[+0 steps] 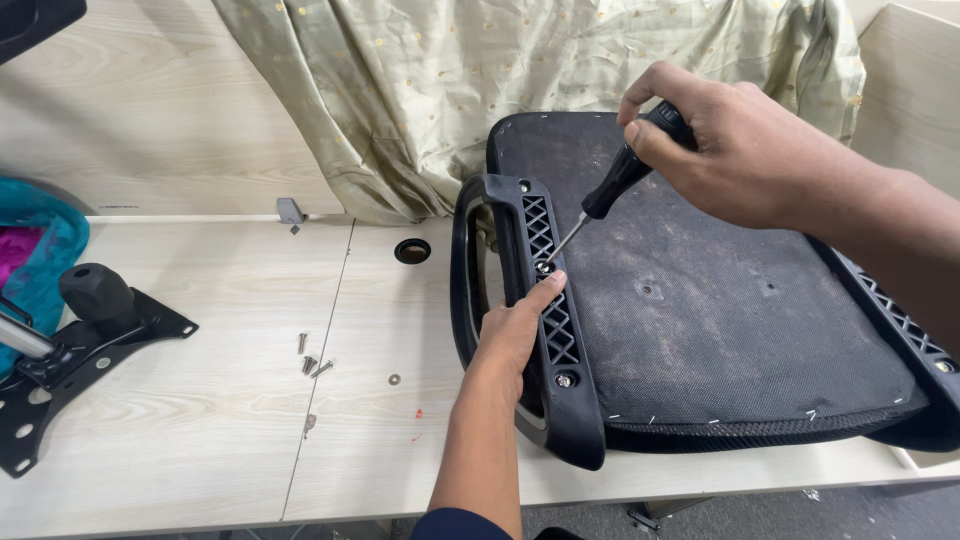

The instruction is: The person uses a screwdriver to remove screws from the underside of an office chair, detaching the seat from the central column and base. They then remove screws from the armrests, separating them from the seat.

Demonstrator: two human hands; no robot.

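Hands on our upturned chair seat (700,300), our right hand (745,150) gripping a black screwdriver (615,185), tip at a screw in the armrest (540,300), our left hand (515,335) clasping that armrest, loose screws (310,358) on the counter (200,400) left of it.

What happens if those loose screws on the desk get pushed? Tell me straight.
The screws are small and bare metal, so they would likely skid on the smooth desk. Their round shanks suggest they may roll in an arc, perhaps into the seam beside them. The flat washer nearby would probably slide rather than roll.
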